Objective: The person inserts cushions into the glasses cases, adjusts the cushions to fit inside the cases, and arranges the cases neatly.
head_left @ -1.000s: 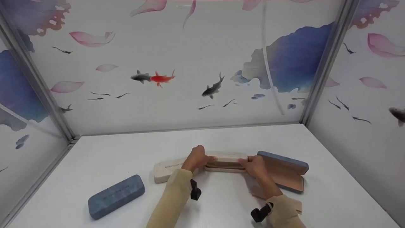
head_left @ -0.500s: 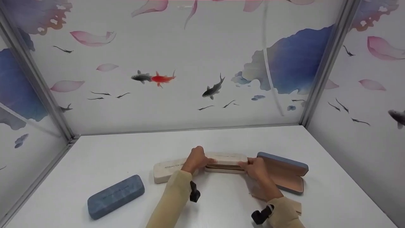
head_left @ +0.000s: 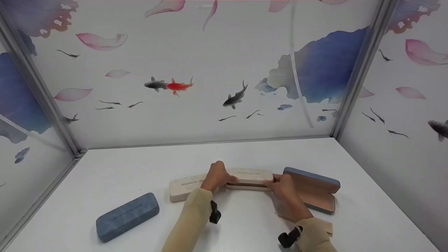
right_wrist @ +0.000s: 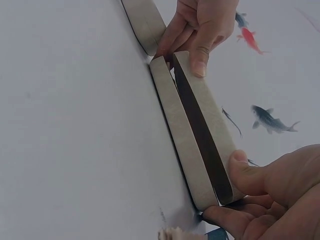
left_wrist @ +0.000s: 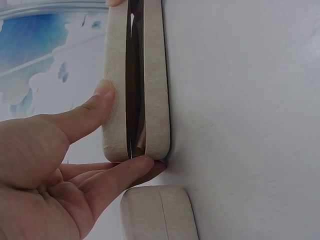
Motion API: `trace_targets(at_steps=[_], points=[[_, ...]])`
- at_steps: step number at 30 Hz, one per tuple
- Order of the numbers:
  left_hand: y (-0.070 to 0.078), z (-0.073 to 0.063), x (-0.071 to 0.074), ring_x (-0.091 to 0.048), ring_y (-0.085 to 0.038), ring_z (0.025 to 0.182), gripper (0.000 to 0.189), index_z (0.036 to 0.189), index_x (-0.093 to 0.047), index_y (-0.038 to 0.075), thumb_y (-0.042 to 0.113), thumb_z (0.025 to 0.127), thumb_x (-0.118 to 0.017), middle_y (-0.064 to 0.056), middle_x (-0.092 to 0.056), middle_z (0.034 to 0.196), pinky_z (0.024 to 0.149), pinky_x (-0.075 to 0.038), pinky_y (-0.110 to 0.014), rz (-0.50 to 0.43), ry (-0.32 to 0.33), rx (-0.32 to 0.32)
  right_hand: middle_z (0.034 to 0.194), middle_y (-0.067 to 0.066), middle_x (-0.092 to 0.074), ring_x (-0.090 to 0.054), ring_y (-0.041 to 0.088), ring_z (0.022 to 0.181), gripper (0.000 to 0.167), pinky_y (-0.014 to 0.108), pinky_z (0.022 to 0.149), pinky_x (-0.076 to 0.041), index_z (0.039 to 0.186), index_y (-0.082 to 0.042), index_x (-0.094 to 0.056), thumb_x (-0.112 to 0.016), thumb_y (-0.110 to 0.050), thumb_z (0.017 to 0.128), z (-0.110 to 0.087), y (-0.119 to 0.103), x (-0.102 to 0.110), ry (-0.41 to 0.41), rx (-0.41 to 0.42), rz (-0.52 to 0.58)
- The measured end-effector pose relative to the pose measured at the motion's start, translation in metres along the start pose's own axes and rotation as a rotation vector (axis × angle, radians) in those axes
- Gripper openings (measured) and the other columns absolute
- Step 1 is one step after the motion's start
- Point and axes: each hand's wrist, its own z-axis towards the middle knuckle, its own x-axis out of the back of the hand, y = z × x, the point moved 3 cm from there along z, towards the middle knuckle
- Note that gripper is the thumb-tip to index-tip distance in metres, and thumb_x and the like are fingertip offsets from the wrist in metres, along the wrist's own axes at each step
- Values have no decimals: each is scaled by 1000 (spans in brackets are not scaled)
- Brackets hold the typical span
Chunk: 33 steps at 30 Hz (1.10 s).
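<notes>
A cream glasses case (head_left: 251,176) stands on the table between my hands, its lid a narrow gap away from the base. My left hand (head_left: 216,176) grips its left end; in the left wrist view the thumb presses the lid (left_wrist: 116,65) and the fingers lie along the case's end. At the right end, my right hand (head_left: 284,186) holds it likewise, thumb on the lid (right_wrist: 207,100) in the right wrist view. The dark gap shows a brownish edge inside; the contents are unclear. A second cream glasses case (head_left: 183,189), closed, lies just left, partly behind my left hand.
An open blue glasses case (head_left: 316,197) with tan lining lies at the right. A closed blue glasses case (head_left: 127,217) rests at the front left. Flat tan pieces (head_left: 327,227) lie partly under my right forearm. Printed panels (head_left: 210,129) wall the white table's back and sides.
The lid of the cream case has swung down toward its base, so the gap has narrowed and the lid's printed top shows more. Both hands keep their places at its ends.
</notes>
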Motion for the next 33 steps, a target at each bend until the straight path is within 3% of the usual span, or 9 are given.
trace_targets(at_steps=[5,12,21,33], points=[[0,1,0,-44,-21,81,53,109,-57,-10,19,77,-89,-17,-61,98,82,-50,-41,6,16,-14,122,20,-69,-56,17,90,37,25,72,-46,128,8,-63,-66,-12,97,0,0,-1,-5,9,-4],[0,2,-2,-52,-23,89,62,116,-56,-13,17,74,-90,-23,-64,108,95,-52,-46,17,39,-12,125,22,-68,-57,18,93,37,24,73,-47,129,7,-63,-67,-9,96,0,-2,-1,-4,-12,-12],[0,2,-4,-51,-21,83,57,111,-60,-13,11,70,-92,-21,-66,101,90,-54,-45,5,58,-19,125,27,-66,-59,19,95,44,24,73,-50,131,13,-58,-70,-5,92,1,-3,-3,1,-25,-2],[3,1,-7,-59,-25,95,60,115,-58,-13,10,70,-92,-22,-65,109,96,-52,-46,39,43,-2,131,24,-64,-60,22,109,48,37,96,-52,134,9,-57,-71,-6,91,-2,-1,-2,-13,-56,19]])
